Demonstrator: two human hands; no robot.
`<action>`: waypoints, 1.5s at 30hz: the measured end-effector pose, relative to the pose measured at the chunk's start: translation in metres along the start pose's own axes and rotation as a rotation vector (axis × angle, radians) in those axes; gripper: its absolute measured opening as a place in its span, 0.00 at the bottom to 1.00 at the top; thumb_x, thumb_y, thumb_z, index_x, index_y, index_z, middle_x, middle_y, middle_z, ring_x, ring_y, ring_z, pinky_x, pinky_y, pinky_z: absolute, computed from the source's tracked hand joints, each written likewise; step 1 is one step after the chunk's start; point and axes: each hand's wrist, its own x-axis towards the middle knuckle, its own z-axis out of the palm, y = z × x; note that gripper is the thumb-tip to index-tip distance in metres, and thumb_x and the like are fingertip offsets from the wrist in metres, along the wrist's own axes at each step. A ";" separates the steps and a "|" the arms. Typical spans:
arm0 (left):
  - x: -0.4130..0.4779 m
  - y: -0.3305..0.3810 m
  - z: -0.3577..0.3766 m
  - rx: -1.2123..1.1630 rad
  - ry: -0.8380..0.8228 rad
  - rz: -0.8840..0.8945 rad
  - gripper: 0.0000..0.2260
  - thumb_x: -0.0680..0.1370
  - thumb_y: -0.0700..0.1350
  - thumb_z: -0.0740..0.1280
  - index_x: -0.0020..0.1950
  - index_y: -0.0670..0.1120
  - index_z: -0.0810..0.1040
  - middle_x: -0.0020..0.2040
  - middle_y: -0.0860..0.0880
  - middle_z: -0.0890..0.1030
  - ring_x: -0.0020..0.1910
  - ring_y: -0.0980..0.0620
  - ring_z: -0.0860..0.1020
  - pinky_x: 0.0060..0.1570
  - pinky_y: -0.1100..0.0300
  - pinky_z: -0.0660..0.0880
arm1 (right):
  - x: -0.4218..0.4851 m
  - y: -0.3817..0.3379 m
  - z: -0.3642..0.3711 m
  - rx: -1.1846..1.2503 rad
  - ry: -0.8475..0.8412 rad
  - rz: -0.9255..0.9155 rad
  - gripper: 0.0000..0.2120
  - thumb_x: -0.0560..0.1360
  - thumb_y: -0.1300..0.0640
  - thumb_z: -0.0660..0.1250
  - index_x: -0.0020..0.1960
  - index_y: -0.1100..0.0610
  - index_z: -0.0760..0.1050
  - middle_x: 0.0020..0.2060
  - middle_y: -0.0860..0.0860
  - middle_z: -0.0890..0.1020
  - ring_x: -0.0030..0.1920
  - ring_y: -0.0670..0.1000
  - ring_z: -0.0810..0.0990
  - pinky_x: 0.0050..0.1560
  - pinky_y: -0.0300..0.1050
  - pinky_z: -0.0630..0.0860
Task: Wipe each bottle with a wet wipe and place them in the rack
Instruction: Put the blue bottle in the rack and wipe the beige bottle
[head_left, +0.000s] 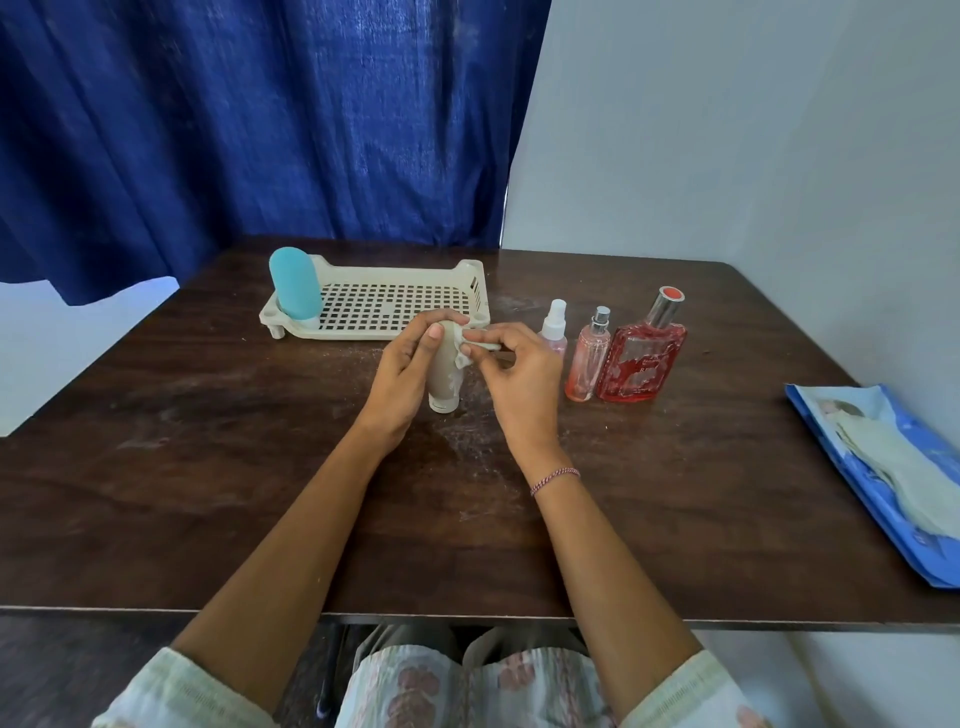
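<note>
Head view: your left hand (402, 371) clamps the beige bottle (443, 382) cap-down at mid-table, steadying it while your right hand (519, 374) pinches the wet wipe (470, 345) against its upper side. The blue bottle (294, 283) already stands in the rack's (384, 301) left corner near the far edge, three spray bottles (608, 353) waiting beside it to the right

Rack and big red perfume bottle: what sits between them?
Head view: two small pink spray bottles stand between rack and red perfume bottle; otherwise bare table.

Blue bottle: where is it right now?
Head view: the blue bottle stands cap-down in the rack's left end, far left of the table, beyond the hands.
</note>
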 end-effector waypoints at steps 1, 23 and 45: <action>0.000 0.000 0.000 -0.008 -0.002 -0.004 0.11 0.82 0.45 0.55 0.57 0.47 0.76 0.55 0.56 0.79 0.58 0.55 0.76 0.61 0.59 0.71 | 0.000 0.000 -0.001 0.002 -0.003 0.009 0.06 0.69 0.64 0.73 0.46 0.60 0.82 0.44 0.52 0.82 0.45 0.41 0.79 0.47 0.28 0.74; 0.001 0.001 -0.006 -0.126 0.038 -0.074 0.12 0.83 0.45 0.54 0.54 0.46 0.77 0.53 0.47 0.80 0.55 0.49 0.77 0.60 0.46 0.73 | -0.006 0.010 0.001 0.075 -0.102 0.173 0.07 0.69 0.63 0.74 0.47 0.59 0.82 0.44 0.50 0.84 0.44 0.42 0.81 0.48 0.33 0.76; 0.002 -0.005 -0.005 -0.178 0.064 -0.069 0.10 0.81 0.47 0.56 0.54 0.49 0.77 0.55 0.42 0.78 0.55 0.47 0.77 0.59 0.48 0.73 | -0.011 -0.001 0.009 -0.008 -0.015 -0.035 0.09 0.70 0.64 0.73 0.50 0.59 0.81 0.47 0.51 0.80 0.49 0.42 0.78 0.50 0.35 0.77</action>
